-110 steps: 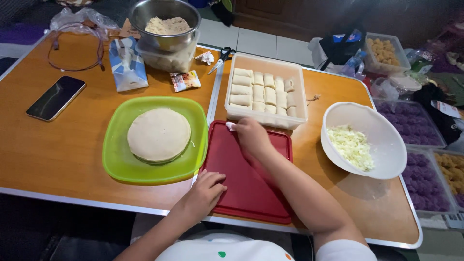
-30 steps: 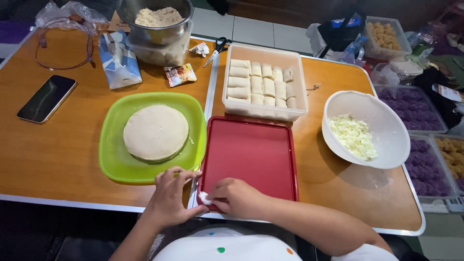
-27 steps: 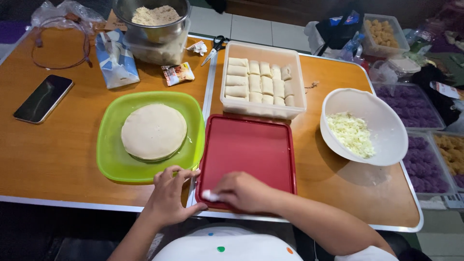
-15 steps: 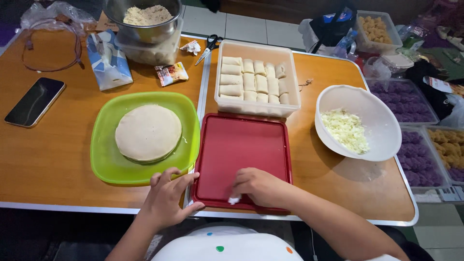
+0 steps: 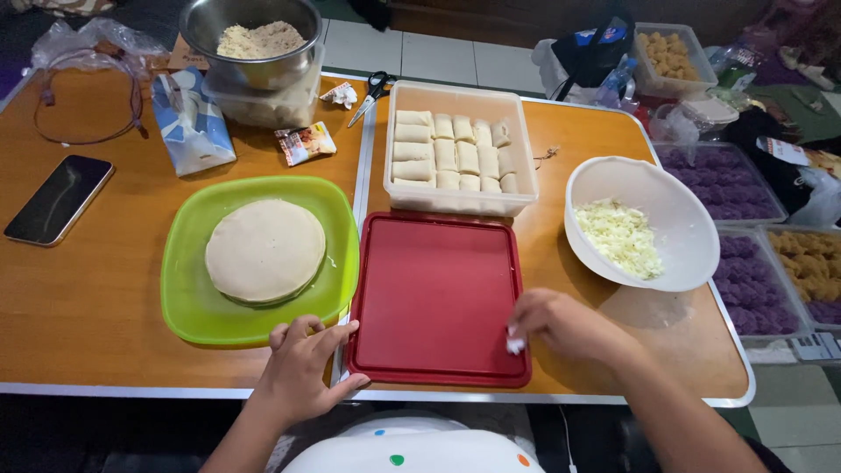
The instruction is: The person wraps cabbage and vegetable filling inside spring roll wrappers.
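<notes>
The red tray (image 5: pixel 434 293) is lying flat on the orange table (image 5: pixel 105 289), right at the near edge and directly in front of me, squeezed between the green plate (image 5: pixel 188 302) with its stack of round wrappers (image 5: pixel 265 250) on my left and the white bowl (image 5: pixel 679 232) of shredded white filling on my right. I am seeing it as nearly square, so no long axis is standing out; its far edge is touching or almost touching the clear box of rolled pieces (image 5: pixel 455 153).

My right hand (image 5: pixel 561 324) is resting at the tray's near right corner, fingers pinched together on a small white wad (image 5: pixel 514 343), and the wad is sitting just on the rim. My left hand (image 5: pixel 302 368) is pressing on the near left corner, fingers spread and holding nothing, overlapping the green plate's edge. Both hands are equally close to the tray, one per corner.

I cannot be sure what the wad is, tissue or cloth. My right forearm is hiding the table edge beneath it, and the trays of purple and brown pieces at far right are being cut off by the frame.
</notes>
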